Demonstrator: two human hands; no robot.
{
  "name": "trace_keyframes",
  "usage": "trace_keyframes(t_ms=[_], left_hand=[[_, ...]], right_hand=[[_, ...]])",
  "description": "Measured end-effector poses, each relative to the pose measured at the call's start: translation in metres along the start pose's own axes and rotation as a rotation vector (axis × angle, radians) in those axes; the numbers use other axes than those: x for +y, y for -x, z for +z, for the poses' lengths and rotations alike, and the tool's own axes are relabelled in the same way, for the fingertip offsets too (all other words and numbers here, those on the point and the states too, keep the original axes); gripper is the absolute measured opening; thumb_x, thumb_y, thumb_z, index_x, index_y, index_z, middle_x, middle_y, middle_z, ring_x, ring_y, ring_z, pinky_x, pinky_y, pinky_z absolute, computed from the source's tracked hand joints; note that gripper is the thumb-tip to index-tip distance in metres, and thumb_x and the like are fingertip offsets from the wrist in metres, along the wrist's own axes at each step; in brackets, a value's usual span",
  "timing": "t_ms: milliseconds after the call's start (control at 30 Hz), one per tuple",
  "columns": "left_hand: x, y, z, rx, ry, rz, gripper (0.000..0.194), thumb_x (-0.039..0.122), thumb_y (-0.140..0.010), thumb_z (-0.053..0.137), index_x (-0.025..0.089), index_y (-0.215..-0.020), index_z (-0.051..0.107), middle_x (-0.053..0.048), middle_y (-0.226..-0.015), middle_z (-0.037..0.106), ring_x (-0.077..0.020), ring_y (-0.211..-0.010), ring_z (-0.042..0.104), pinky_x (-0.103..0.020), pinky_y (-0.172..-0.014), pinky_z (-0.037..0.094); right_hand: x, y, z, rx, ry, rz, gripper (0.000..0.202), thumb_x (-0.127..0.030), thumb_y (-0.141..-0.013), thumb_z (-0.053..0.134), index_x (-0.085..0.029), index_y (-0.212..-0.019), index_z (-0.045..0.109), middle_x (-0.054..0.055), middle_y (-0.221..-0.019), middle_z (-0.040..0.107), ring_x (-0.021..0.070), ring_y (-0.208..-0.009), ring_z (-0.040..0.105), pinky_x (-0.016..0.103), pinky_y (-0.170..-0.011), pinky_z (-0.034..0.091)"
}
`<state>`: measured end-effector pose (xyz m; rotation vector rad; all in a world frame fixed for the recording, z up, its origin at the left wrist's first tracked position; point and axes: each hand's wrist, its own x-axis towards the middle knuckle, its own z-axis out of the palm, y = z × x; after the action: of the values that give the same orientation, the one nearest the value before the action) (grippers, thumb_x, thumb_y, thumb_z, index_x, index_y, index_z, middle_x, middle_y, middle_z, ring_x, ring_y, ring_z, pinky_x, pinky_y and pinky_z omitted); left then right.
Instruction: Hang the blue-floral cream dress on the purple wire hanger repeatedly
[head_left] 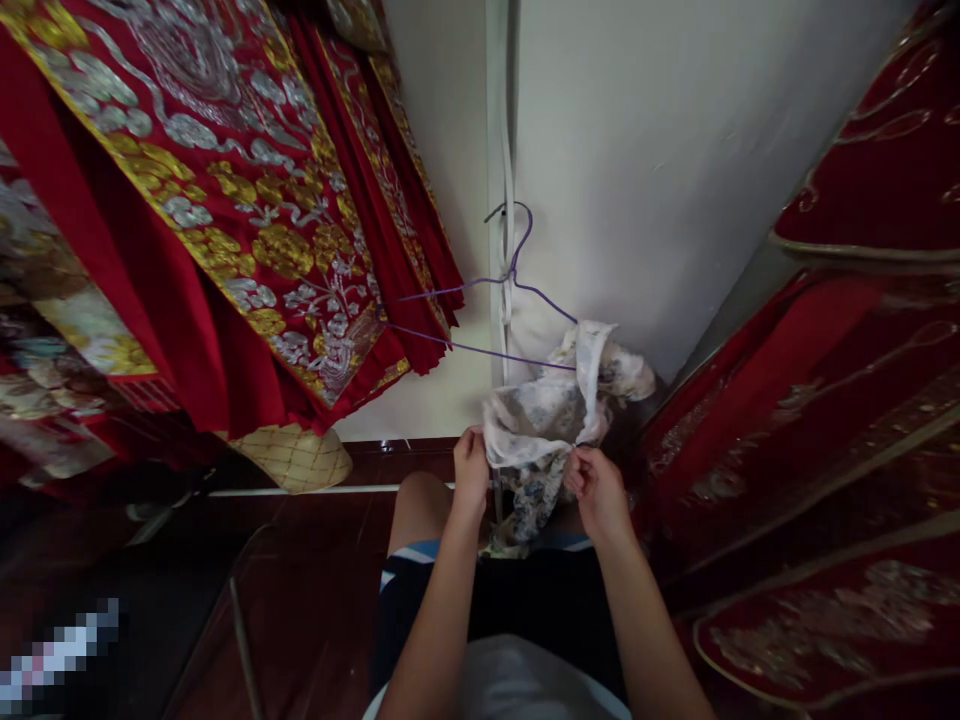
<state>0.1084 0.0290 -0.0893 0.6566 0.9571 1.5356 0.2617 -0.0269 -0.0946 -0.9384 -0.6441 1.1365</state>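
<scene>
A white floral garment (536,410) of thin cloth hangs by one side on a purple wire hanger (480,350). The hanger's hook is up by a cord on the wall, and its left end reaches in front of red embroidered cloth. My left hand (471,462) pinches the left edge of the garment's opening. With bent fingers my right hand (594,482) grips the lower right part of the same edge. Between my hands the opening is spread, and the lower cloth drops toward my lap. What kind of garment it is I cannot tell.
Red costumes with gold and silver embroidery (285,250) hang at the left, a gold quilted cloth (292,458) below them. More dark red embroidered costumes (810,380) crowd the right. A white cord (506,130) runs down the pale wall (637,120). A thin rod (244,640) is at lower left.
</scene>
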Motion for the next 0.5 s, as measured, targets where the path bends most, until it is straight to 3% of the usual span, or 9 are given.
trace_keyframes(t_ms=[133,233,367,500], left_hand=[[0.008,0.015,0.004,-0.191,-0.240,0.201,0.023,0.038,-0.085,0.065,0.017,-0.076,0.060,0.002,-0.072,0.051,-0.0108,-0.070,0.048,-0.020,-0.070,0.042],[0.023,0.029,0.009,-0.316,-0.216,0.185,0.026,0.044,-0.088,0.062,0.018,-0.084,0.063,0.000,-0.077,0.053,-0.0127,-0.075,0.051,-0.022,-0.072,0.043],[0.040,0.053,0.019,-0.433,-0.272,0.203,0.026,0.045,-0.088,0.062,0.019,-0.087,0.066,-0.001,-0.079,0.058,-0.0149,-0.074,0.053,-0.024,-0.070,0.045],[0.049,0.063,0.029,-0.516,-0.376,0.305,0.024,0.041,-0.092,0.059,0.019,-0.087,0.067,-0.003,-0.081,0.062,-0.0168,-0.077,0.057,-0.026,-0.074,0.046]], right_hand=[[0.010,-0.003,-0.027,0.232,0.310,-0.136,0.030,-0.038,-0.079,0.058,-0.023,-0.055,0.048,-0.005,-0.046,0.040,0.0116,-0.044,0.034,0.026,-0.043,0.027],[0.007,-0.005,-0.034,0.221,0.599,-0.254,0.025,-0.040,-0.080,0.063,-0.021,-0.064,0.061,0.000,-0.059,0.058,0.0163,-0.056,0.049,0.027,-0.053,0.039],[0.000,-0.005,-0.017,-0.010,0.556,-0.268,0.032,-0.054,-0.085,0.060,-0.024,-0.077,0.067,0.005,-0.073,0.067,0.0236,-0.077,0.062,0.031,-0.066,0.050],[0.006,0.009,0.006,-0.405,0.401,-0.039,0.057,-0.073,-0.089,0.040,-0.025,-0.098,0.070,0.006,-0.081,0.069,0.0244,-0.091,0.065,0.035,-0.077,0.054]])
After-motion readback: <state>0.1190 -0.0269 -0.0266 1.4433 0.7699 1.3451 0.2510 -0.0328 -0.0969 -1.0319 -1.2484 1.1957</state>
